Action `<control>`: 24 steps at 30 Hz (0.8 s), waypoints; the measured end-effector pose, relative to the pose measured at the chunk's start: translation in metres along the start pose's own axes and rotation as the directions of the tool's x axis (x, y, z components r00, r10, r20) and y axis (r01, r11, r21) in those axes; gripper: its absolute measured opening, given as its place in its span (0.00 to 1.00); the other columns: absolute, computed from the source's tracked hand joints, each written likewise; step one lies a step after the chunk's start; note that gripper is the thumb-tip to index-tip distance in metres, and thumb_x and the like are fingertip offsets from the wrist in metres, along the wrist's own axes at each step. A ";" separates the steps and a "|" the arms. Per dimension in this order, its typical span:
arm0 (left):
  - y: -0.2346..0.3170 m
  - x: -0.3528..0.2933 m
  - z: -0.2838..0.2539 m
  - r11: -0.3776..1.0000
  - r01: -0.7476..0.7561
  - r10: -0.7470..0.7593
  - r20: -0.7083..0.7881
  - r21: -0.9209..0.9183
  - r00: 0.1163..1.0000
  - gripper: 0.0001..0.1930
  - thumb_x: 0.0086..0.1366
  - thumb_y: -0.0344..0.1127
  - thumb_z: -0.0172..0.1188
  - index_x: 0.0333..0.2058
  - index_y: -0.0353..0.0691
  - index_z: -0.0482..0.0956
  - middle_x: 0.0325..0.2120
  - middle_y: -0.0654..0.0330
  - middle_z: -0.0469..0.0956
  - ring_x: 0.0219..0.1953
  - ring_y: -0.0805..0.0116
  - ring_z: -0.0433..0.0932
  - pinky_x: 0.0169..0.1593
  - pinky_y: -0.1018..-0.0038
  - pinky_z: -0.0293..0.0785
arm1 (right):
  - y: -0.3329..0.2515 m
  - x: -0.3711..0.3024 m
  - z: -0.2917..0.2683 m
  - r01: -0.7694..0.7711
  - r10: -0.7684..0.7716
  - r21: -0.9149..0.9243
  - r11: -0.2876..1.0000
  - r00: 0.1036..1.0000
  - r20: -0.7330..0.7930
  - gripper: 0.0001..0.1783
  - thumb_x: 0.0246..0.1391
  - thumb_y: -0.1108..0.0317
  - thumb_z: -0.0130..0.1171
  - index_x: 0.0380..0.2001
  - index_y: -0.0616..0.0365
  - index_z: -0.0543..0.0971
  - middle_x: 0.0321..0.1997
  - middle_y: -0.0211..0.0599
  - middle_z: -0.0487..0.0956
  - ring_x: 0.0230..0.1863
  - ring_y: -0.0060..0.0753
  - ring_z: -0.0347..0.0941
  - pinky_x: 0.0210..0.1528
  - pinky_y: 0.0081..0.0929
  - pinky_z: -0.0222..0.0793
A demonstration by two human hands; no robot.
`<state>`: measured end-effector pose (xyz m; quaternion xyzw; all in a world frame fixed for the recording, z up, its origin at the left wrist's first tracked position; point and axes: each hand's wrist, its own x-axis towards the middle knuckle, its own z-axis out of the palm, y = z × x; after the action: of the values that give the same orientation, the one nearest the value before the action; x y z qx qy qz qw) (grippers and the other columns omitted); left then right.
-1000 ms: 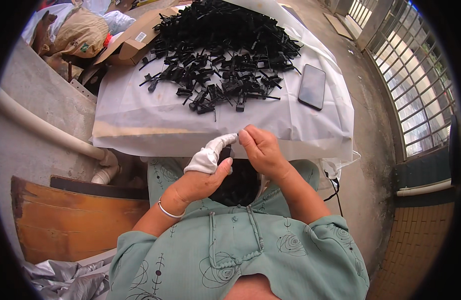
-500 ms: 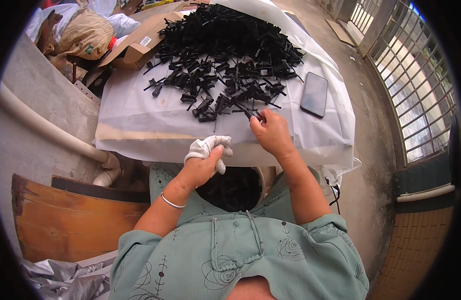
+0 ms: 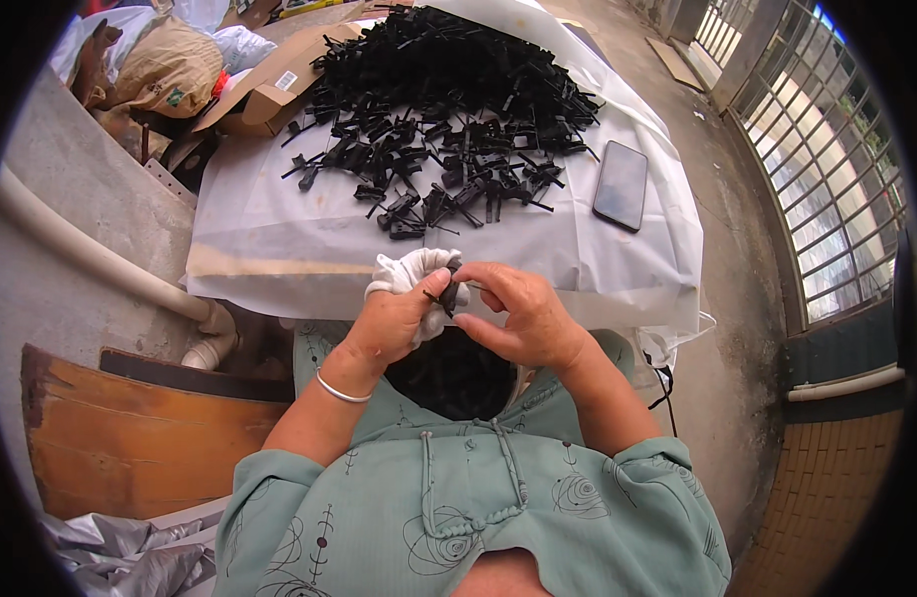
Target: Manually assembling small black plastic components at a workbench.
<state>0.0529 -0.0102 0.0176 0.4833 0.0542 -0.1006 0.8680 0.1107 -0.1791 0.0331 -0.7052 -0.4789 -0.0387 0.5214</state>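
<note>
My left hand (image 3: 399,308), its fingers wrapped in a white cloth glove (image 3: 407,271) with the thumb bare, is closed on a small black plastic part (image 3: 446,293) just above my lap. Close against it is my right hand (image 3: 523,313); its index fingertip touches the upper end of the part, and the thumb is spread apart near the lower end. Beyond both hands, a large heap of similar black parts (image 3: 458,75) lies on the white-covered table (image 3: 279,224), with looser pieces along its near side. The part's finer shape is hidden by my fingers.
A smartphone (image 3: 620,185) lies right of the heap. Below my hands, between my knees, stands a container holding dark pieces (image 3: 453,373). Cardboard (image 3: 269,99) and bags (image 3: 170,65) sit at the far left. A pipe (image 3: 100,254) runs along the left wall; a barred gate (image 3: 826,149) stands right.
My right hand has come back from the heap's near edge to my left hand, bringing a black part. The left hand's grip now closes on that part.
</note>
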 end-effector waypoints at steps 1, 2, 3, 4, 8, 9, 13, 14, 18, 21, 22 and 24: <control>-0.005 0.000 0.005 0.979 -0.129 0.161 -0.208 0.159 0.965 0.09 0.66 0.32 0.49 0.44 0.38 0.71 0.28 0.63 0.75 0.20 0.79 0.71 0.18 0.84 0.64 | -0.002 -0.001 0.007 -0.001 0.001 0.001 1.000 1.000 0.001 0.15 0.43 0.73 0.63 0.36 0.59 0.74 0.21 0.32 0.68 0.18 0.28 0.62 0.21 0.23 0.59; -0.007 -0.003 0.007 0.979 -0.127 0.159 -0.207 0.160 0.965 0.09 0.66 0.32 0.49 0.44 0.38 0.71 0.28 0.63 0.75 0.20 0.79 0.71 0.18 0.84 0.64 | -0.003 -0.003 0.013 0.000 -0.005 -0.056 0.998 0.997 -0.077 0.12 0.44 0.73 0.62 0.33 0.60 0.73 0.20 0.31 0.68 0.18 0.25 0.61 0.20 0.22 0.58; -0.009 -0.005 0.009 0.941 -0.182 0.241 -0.186 0.285 0.953 0.10 0.66 0.31 0.49 0.45 0.37 0.70 0.29 0.63 0.75 0.20 0.80 0.71 0.19 0.84 0.65 | -0.004 -0.004 0.018 -0.003 -0.015 -0.112 0.994 0.988 -0.153 0.09 0.45 0.72 0.62 0.30 0.60 0.73 0.19 0.30 0.67 0.17 0.23 0.60 0.19 0.21 0.57; -0.011 -0.007 0.010 0.884 -0.234 0.318 -0.155 0.405 0.935 0.11 0.65 0.30 0.50 0.46 0.36 0.69 0.30 0.63 0.74 0.20 0.80 0.71 0.19 0.84 0.65 | -0.002 -0.003 0.021 -0.004 -0.014 -0.112 0.994 0.988 -0.154 0.09 0.45 0.72 0.62 0.30 0.60 0.73 0.19 0.30 0.67 0.17 0.23 0.60 0.19 0.21 0.57; -0.003 -0.020 0.014 0.879 -0.239 0.274 -0.027 0.412 0.961 0.13 0.64 0.30 0.52 0.46 0.33 0.68 0.30 0.62 0.74 0.22 0.80 0.72 0.20 0.85 0.67 | 0.002 0.001 0.022 -0.338 0.342 0.053 0.940 0.925 -0.167 0.09 0.50 0.70 0.59 0.27 0.61 0.70 0.18 0.31 0.68 0.18 0.17 0.59 0.19 0.20 0.56; -0.003 -0.021 0.014 0.889 -0.231 0.271 -0.047 0.394 0.962 0.14 0.63 0.28 0.53 0.47 0.32 0.68 0.31 0.62 0.75 0.22 0.80 0.72 0.20 0.86 0.66 | 0.006 0.000 0.025 -0.317 0.336 0.139 0.938 0.931 -0.141 0.08 0.52 0.69 0.57 0.27 0.62 0.71 0.18 0.33 0.68 0.18 0.18 0.60 0.20 0.21 0.57; -0.002 -0.023 0.012 0.852 -0.209 0.299 -0.118 0.480 0.947 0.15 0.61 0.26 0.54 0.47 0.32 0.69 0.33 0.61 0.75 0.23 0.79 0.73 0.22 0.85 0.68 | 0.009 -0.004 0.019 -0.237 0.241 0.168 0.957 0.971 -0.002 0.09 0.57 0.68 0.51 0.28 0.63 0.71 0.19 0.38 0.69 0.19 0.25 0.60 0.23 0.25 0.60; -0.002 -0.023 0.014 0.822 -0.217 0.325 -0.121 0.526 0.938 0.15 0.61 0.26 0.54 0.46 0.31 0.69 0.34 0.60 0.75 0.26 0.78 0.74 0.25 0.83 0.71 | 0.009 -0.004 0.019 -0.238 0.242 0.168 0.957 0.970 0.000 0.09 0.57 0.68 0.51 0.28 0.63 0.71 0.19 0.38 0.69 0.19 0.25 0.60 0.23 0.25 0.60; -0.014 -0.020 0.006 0.678 -0.319 0.471 -0.058 0.662 0.880 0.15 0.59 0.25 0.55 0.46 0.30 0.70 0.36 0.56 0.76 0.34 0.72 0.76 0.38 0.78 0.74 | 0.006 0.000 0.018 -0.309 0.296 0.167 0.936 0.950 0.102 0.11 0.59 0.67 0.49 0.25 0.63 0.70 0.18 0.41 0.67 0.18 0.31 0.57 0.23 0.27 0.60; -0.015 -0.017 0.007 0.384 -0.343 0.577 0.067 0.857 0.814 0.15 0.58 0.25 0.55 0.45 0.29 0.71 0.36 0.54 0.76 0.37 0.69 0.75 0.42 0.76 0.73 | 0.011 -0.003 0.028 -0.327 0.322 0.148 0.933 0.945 0.056 0.12 0.59 0.67 0.49 0.23 0.63 0.69 0.16 0.40 0.66 0.19 0.28 0.56 0.23 0.26 0.59; -0.016 -0.017 0.006 0.385 -0.343 0.576 0.068 0.857 0.815 0.15 0.58 0.25 0.55 0.45 0.29 0.71 0.36 0.54 0.76 0.37 0.69 0.75 0.42 0.76 0.73 | 0.013 -0.005 0.033 -0.301 0.305 0.124 0.945 0.952 -0.010 0.13 0.59 0.67 0.49 0.22 0.63 0.69 0.16 0.39 0.65 0.19 0.26 0.55 0.23 0.26 0.58; -0.018 -0.015 0.002 0.401 -0.343 0.579 0.055 0.850 0.813 0.16 0.58 0.25 0.56 0.46 0.30 0.70 0.38 0.54 0.75 0.40 0.70 0.74 0.43 0.76 0.72 | 0.013 -0.005 0.039 -0.317 0.327 0.178 0.931 0.945 -0.029 0.13 0.58 0.67 0.49 0.22 0.63 0.68 0.16 0.37 0.65 0.19 0.24 0.54 0.22 0.26 0.57</control>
<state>0.0344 -0.0193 0.0060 0.8365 -0.0283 0.1936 0.5118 0.0995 -0.1522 0.0032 -0.7252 -0.3430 0.0680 0.5931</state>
